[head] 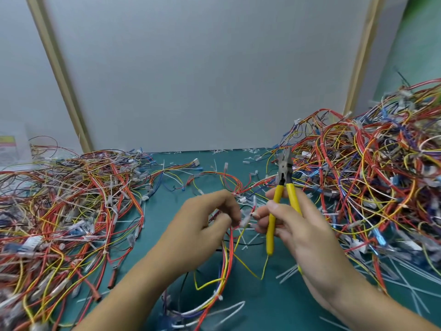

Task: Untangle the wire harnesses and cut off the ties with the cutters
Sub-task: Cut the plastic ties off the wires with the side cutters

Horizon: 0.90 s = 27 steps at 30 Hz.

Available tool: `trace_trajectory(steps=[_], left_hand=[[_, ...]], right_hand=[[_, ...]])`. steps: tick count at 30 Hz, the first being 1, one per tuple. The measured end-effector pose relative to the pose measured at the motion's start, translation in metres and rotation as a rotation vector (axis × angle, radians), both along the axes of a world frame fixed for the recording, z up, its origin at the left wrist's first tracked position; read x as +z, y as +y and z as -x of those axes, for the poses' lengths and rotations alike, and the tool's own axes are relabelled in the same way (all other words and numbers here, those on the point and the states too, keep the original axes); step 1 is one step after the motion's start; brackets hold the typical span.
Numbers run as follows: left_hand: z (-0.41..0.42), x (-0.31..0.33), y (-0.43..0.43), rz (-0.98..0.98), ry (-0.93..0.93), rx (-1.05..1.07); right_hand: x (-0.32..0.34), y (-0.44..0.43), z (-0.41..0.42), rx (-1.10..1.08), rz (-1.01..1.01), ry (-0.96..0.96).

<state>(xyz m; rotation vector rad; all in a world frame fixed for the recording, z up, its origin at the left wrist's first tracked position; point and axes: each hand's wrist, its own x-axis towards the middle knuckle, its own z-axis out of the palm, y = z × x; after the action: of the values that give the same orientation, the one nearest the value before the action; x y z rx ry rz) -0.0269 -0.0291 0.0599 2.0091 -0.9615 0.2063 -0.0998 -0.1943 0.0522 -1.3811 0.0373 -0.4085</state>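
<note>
left hand (210, 218) pinches harness wires (247, 217) just left of cutters (282, 187) | right hand (293, 225) grasps cutters' yellow handles, tip up

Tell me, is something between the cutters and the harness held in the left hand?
Nothing visible blocks it. The cutters in the right hand point up, beside the harness pinched by the left hand, with a small gap.

Grey panel wall (191, 68) behind the bench, w/ two tan strips, left (59, 75) & right (362, 56), slanting up. Teal mat (262, 306) covers the tabletop. Green surface (420, 44) at top right. Light's even, soft.
</note>
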Motion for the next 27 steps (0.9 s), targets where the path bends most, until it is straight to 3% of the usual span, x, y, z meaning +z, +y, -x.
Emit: trace_trajectory(steps=[6, 10, 19, 27], left_hand=[[-0.001, 0.0, -0.001, 0.007, 0.328, -0.189], [-0.004, 0.001, 0.0, 0.135, 0.437, -0.231], [-0.009, 0.005, 0.004, 0.371, 0.225, 0.046], [-0.007, 0.007, 0.007, 0.425, 0.043, 0.169]], right_hand=[[0.001, 0.003, 0.007, 0.023, 0.158, -0.13], [0.001, 0.003, 0.008, 0.052, 0.17, -0.188], [0.007, 0.001, 0.018, -0.053, 0.335, -0.367], [-0.002, 0.004, 0.009, 0.164, 0.339, 0.003]])
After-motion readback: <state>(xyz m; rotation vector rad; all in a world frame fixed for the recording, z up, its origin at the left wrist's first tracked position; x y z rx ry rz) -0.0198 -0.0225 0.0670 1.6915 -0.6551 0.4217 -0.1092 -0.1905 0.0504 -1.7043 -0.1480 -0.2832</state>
